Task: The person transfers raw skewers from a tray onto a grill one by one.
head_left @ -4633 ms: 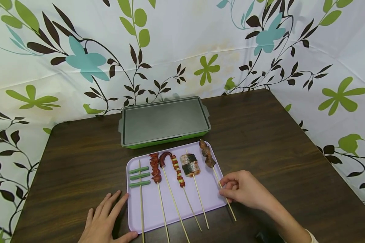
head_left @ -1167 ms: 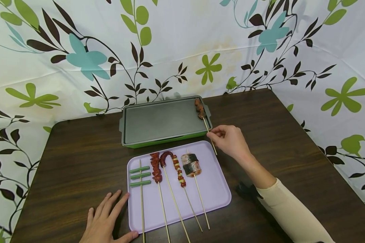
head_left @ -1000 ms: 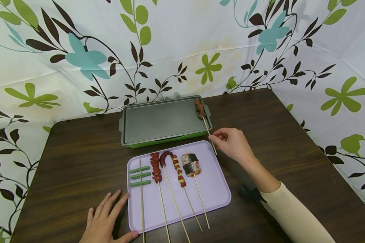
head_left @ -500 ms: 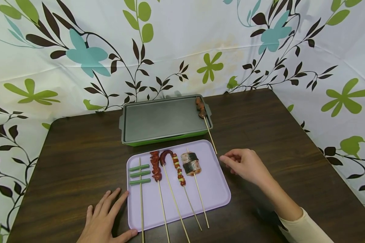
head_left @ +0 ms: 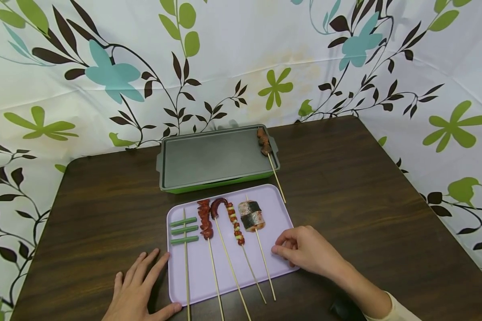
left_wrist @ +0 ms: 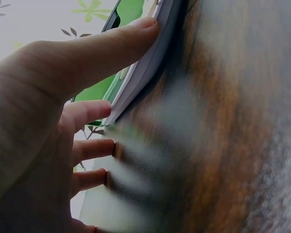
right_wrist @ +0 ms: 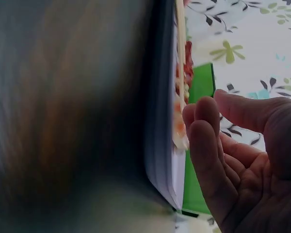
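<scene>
A lilac tray [head_left: 281, 214] carries several skewers. My left hand [head_left: 134, 285] lies with fingers spread at its left edge, fingertip and thumb against the rim. Over the tray's right part is my right hand [head_left: 311, 249], fingers loosely bent, holding nothing. Nearest to it is a skewer of fish pieces [head_left: 251, 216], its stick just left of the fingertips but apart from them. A skewer of brown meat chunks [head_left: 264, 141] lies on the right end of the grey griddle [head_left: 213, 156], its stick sticking out over the front.
Further left on the tray lie a red-and-green beaded skewer [head_left: 235, 225], a tentacle skewer [head_left: 216, 207], a red meat skewer [head_left: 205, 220] and a green-stick skewer [head_left: 184, 229]. The griddle has a green base [head_left: 221, 182]. A patterned cloth [head_left: 233, 53] hangs behind the dark wooden table [head_left: 345, 178].
My right hand carried the brown meat skewer from the tray to the griddle's right end, let it go, then came back over the tray beside the fish skewer. The left hand stayed put.
</scene>
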Motion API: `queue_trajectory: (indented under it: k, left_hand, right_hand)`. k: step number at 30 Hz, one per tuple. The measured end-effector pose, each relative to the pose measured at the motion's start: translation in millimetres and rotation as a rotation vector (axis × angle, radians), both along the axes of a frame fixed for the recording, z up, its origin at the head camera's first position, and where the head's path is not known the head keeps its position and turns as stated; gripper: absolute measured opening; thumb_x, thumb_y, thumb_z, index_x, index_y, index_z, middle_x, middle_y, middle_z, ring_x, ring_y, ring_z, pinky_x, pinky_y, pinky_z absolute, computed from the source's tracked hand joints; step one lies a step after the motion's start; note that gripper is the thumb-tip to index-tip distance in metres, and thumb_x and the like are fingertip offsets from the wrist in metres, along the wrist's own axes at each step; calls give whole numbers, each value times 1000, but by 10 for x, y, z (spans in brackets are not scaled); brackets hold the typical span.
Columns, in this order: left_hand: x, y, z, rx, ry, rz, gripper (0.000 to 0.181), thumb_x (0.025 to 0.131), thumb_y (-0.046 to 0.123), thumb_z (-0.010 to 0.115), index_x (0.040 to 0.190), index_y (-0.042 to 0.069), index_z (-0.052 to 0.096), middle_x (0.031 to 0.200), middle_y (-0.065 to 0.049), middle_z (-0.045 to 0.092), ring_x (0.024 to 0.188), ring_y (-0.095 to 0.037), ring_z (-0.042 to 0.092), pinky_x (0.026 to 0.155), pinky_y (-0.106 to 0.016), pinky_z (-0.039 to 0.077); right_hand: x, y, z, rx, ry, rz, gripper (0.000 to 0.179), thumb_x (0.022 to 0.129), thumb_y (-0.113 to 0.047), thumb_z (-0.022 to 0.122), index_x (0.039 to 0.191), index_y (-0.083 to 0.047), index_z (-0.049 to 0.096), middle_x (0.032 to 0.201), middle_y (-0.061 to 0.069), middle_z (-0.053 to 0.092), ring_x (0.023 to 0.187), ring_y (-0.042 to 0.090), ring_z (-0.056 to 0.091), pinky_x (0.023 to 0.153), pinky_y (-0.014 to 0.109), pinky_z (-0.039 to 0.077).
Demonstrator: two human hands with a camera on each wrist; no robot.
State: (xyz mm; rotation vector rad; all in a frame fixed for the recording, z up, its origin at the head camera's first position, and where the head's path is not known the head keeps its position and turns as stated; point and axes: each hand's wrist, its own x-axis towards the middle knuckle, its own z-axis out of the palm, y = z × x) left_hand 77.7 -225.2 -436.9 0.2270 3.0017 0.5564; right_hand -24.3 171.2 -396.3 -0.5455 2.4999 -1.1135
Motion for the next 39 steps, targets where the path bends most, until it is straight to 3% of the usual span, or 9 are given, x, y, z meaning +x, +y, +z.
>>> queue_trajectory:
  k: [5, 17, 24, 29, 33, 39]
  left_hand:
    - [5, 2, -11, 1, 6, -1, 103, 66, 79, 69, 152, 34, 33, 148, -11, 36, 132, -46, 30, 85, -79, 21]
    - [6, 0, -5, 4, 10, -7, 103, 66, 78, 69, 152, 33, 32, 147, -12, 36, 131, -47, 30, 84, -77, 22]
    - [8, -1, -4, 12, 15, -12, 103, 67, 77, 70, 152, 33, 32, 147, -12, 36, 131, -47, 31, 84, -77, 22]
    - [12, -2, -2, 19, 18, -12, 102, 67, 75, 71, 152, 33, 32, 147, -12, 36, 131, -47, 30, 84, -78, 21]
    - [10, -5, -3, 22, 16, -11, 103, 67, 75, 71, 152, 34, 32, 147, -12, 35, 131, -47, 30, 84, -79, 20]
    - [4, -4, 0, 21, 12, -6, 103, 67, 76, 71, 152, 33, 33, 148, -12, 35, 132, -47, 30, 84, -79, 20]
  right_hand:
    - [47, -81, -41, -16, -50, 11, 21, 88, -37, 74, 83, -16, 72, 56, -11, 59, 45, 4, 55, 45, 24, 46]
    - [29, -182, -82, 21, -44, 50, 18, 82, -34, 80, 80, -19, 71, 54, -17, 55, 45, 1, 53, 47, 23, 44]
    - [23, -208, -91, -7, -115, 63, 17, 82, -28, 80, 82, -15, 71, 55, -14, 58, 46, 5, 56, 54, 23, 47]
    - [5, -180, -112, 4, -114, 62, 10, 83, -22, 79, 82, -15, 71, 56, -13, 58, 47, 4, 54, 49, 24, 45]
    - [2, -158, -127, -10, -123, 57, 14, 83, -27, 79, 81, -15, 72, 56, -12, 58, 46, 4, 54, 46, 23, 44]
    - [12, -211, -122, -2, -100, 65, 23, 78, -37, 83, 80, -17, 71, 61, -15, 60, 52, 1, 54, 51, 23, 45]
